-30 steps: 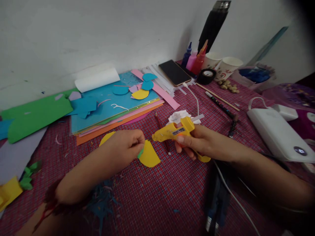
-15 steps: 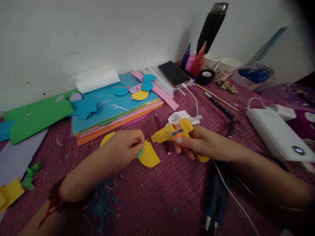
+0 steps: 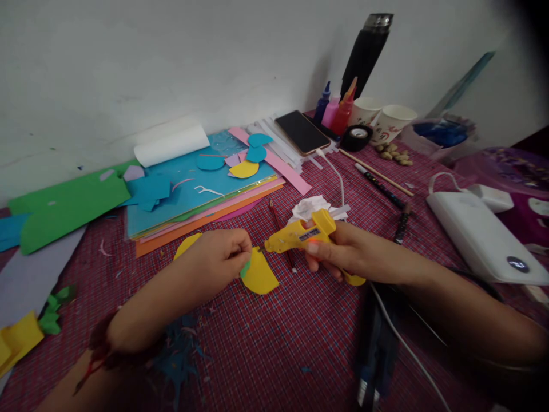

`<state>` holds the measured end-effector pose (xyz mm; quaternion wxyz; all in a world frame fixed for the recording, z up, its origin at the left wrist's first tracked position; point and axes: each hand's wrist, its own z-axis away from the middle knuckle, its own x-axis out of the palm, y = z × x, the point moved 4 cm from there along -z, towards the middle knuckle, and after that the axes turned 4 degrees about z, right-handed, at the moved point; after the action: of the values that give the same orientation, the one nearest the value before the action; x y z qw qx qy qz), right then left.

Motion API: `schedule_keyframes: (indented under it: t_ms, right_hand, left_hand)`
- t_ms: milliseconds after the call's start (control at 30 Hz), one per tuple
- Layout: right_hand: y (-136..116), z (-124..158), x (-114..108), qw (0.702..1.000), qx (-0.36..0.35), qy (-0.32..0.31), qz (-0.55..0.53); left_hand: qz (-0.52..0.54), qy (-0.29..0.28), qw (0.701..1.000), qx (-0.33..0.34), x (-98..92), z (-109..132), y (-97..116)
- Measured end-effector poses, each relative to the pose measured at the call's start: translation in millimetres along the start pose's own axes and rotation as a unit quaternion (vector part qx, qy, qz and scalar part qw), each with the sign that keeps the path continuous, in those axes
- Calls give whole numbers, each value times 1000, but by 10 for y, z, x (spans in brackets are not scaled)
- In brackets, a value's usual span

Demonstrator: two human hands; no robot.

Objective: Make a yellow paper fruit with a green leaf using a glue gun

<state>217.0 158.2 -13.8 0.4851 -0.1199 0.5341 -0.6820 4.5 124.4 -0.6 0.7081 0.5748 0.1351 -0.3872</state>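
Note:
My left hand [image 3: 217,260] is closed in a pinch on a small green paper piece [image 3: 245,268] at the edge of a yellow paper cutout [image 3: 259,273] that lies on the red checked cloth [image 3: 274,343]. My right hand [image 3: 343,252] is wrapped round a yellow glue gun [image 3: 300,233]. The gun's nozzle points left and almost touches the green piece. A white cord [image 3: 403,343] runs from the gun toward me.
A stack of coloured paper sheets [image 3: 193,189] with cutouts lies behind the hands. A phone [image 3: 302,131], glue bottles [image 3: 338,109], paper cups [image 3: 381,117], tape roll [image 3: 358,136] and black flask [image 3: 364,51] stand at the back. A white power bank [image 3: 480,234] sits right. Green paper [image 3: 64,206] lies left.
Both hands hold nearly the same pose. The view has shifted slightly, so everything sits a little lower and further left.

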Motion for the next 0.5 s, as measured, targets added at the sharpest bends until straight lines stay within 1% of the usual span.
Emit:
schedule_keyframes:
  t_ms: [167, 400, 500]
  right_hand:
    - [-11, 17, -4, 1000, 6, 0, 5]
    - [0, 31, -12, 1000, 14, 1, 5]
    - [8, 35, -25, 1000, 21, -5, 8]
  left_hand:
    - [8, 18, 1000, -14, 3, -8, -14]
    - [32, 39, 998, -23, 53, -49, -154]
    - [32, 40, 998, -20, 58, -49, -163]
